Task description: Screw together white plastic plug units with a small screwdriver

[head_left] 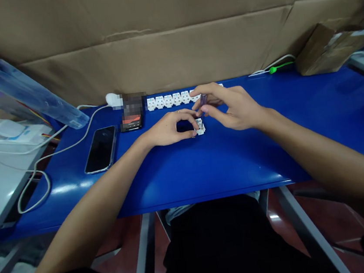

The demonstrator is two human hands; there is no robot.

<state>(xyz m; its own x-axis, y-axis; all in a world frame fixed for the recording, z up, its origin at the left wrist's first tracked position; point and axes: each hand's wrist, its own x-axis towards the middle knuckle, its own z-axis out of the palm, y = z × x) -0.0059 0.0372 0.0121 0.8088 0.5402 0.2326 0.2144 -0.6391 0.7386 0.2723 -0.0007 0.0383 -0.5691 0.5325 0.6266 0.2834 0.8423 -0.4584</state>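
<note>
Grip, right hand (239,103): narrow pinch, thumb and fingers closed on a small, slim purple object (203,100); its working end, if any, cannot be made out. Held just above and beside the piece below.

Grip, left hand (168,128): thumb and fingertips curved round to a small white blocky plastic piece (200,127), closed at its left side. Piece rests on the glossy blue tabletop (237,161), between the hands.

Step in hand (judged): left steadies the piece; right positions the purple object near it. Any contact between the two would call for a firm left hold, a small controlled right-hand movement, and alignment with the upper face. Risk: piece skidding on the smooth surface.

Outward: row of similar white plastic pieces (168,101) behind the hands, partly hidden by the right. Toward the left, a dark phone with lit screen (132,121) and a black-screened phone in a pale-edged case (101,149). Far right, a green-handled slender tool (273,70) near a brown cardboard box (317,53).
</note>
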